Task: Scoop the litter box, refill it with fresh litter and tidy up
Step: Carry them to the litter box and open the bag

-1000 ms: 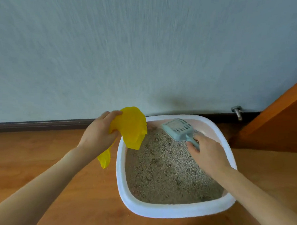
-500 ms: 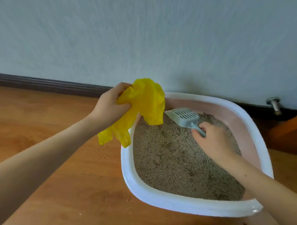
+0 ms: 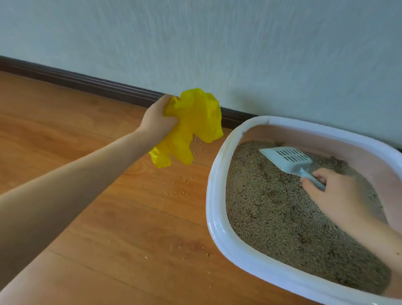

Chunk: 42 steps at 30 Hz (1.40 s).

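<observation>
A white-rimmed litter box (image 3: pixel 212 212) with pink inner walls stands on the wooden floor at the right, filled with grey-brown litter (image 3: pixel 282 222). My right hand (image 3: pixel 340 200) grips the handle of a pale blue slotted scoop (image 3: pixel 287 159), whose blade rests on the litter near the box's far left corner. My left hand (image 3: pixel 156 120) holds a crumpled yellow plastic bag (image 3: pixel 192 129) in the air over the floor, left of the box and apart from its rim.
Loose litter grains (image 3: pixel 177 192) lie scattered on the wooden floor (image 3: pixel 80 147) under and below the bag. A dark baseboard (image 3: pixel 83 81) runs along the pale wall (image 3: pixel 223 38) behind the box.
The view has swung left, so the box now sits at the right. The yellow bag, earlier over the box's rim, now hangs left of it above the floor. The scoop stays on the litter.
</observation>
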Available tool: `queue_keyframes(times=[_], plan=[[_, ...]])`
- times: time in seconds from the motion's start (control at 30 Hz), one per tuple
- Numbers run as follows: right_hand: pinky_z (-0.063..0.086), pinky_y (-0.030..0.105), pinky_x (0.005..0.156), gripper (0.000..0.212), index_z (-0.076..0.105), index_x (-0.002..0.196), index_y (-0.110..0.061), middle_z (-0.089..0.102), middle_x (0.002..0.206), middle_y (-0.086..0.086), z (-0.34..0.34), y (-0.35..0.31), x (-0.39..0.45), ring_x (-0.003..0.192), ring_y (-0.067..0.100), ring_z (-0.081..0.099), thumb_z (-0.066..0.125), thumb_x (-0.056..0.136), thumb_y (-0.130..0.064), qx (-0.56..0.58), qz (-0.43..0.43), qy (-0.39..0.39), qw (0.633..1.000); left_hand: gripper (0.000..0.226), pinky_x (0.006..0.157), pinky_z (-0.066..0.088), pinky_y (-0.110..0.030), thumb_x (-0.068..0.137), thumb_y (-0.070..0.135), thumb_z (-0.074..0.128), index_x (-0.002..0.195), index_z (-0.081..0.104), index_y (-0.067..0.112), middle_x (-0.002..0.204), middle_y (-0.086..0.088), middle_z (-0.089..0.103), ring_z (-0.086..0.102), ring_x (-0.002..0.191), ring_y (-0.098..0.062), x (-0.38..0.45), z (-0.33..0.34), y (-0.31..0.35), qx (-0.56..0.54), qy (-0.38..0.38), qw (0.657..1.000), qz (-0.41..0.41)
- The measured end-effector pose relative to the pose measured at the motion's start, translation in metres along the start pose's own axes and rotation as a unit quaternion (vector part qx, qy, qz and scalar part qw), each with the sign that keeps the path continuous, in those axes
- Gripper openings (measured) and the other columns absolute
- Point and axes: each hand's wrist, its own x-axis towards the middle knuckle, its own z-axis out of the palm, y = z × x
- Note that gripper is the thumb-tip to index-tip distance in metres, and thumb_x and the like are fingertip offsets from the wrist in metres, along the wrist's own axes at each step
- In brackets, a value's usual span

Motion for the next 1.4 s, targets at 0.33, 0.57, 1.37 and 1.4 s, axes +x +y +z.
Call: queue_keyframes(times=[0.33,0.57,1.37,1.4], plan=[[0.028,0.023,0.042,0.024,0.060,0.075,-0.015,0.058,0.057,0.004,-0.014,0.004,-0.012,0.044,0.015,0.046,0.057,0.093,-0.030,-0.005,0.022,-0.005,1.000,0.054,0.081,0.054,-0.046,0.077,-0.006,0.047,0.121,0.058,0.024,0.107,-0.009,0.061,0.061,0.096,-0.033,0.025,0.019,0.000,-0.062,-0.011,0.998,-0.023],[0.033,0.027,0.045,0.023,0.059,0.074,-0.020,0.059,0.057,0.002,-0.023,0.017,-0.019,0.046,0.019,0.052,0.056,0.092,-0.034,-0.008,0.034,0.000,0.999,0.052,0.082,0.046,-0.037,0.088,-0.002,0.048,0.137,0.045,0.015,0.126,-0.013,0.054,0.055,0.109,-0.033,0.026,0.016,-0.052,-0.028,0.038,0.988,-0.145],[0.032,0.018,0.036,0.022,0.058,0.085,-0.013,0.057,0.061,0.000,-0.012,-0.002,-0.009,0.042,0.010,0.043,0.050,0.097,-0.030,-0.048,0.027,-0.010,0.998,0.051,0.094,0.040,-0.032,0.086,0.028,0.061,0.134,0.049,0.014,0.125,-0.006,0.053,0.047,0.116,-0.022,-0.019,0.068,0.011,0.216,-0.022,0.919,0.330],[0.033,0.019,0.036,0.022,0.059,0.087,-0.013,0.057,0.062,0.000,-0.013,0.000,-0.008,0.042,0.010,0.044,0.050,0.097,-0.030,-0.052,0.030,-0.007,0.998,0.048,0.092,0.041,-0.030,0.087,0.027,0.060,0.133,0.050,0.014,0.124,-0.005,0.054,0.048,0.115,-0.020,-0.024,0.078,0.017,0.197,-0.050,0.916,0.346]])
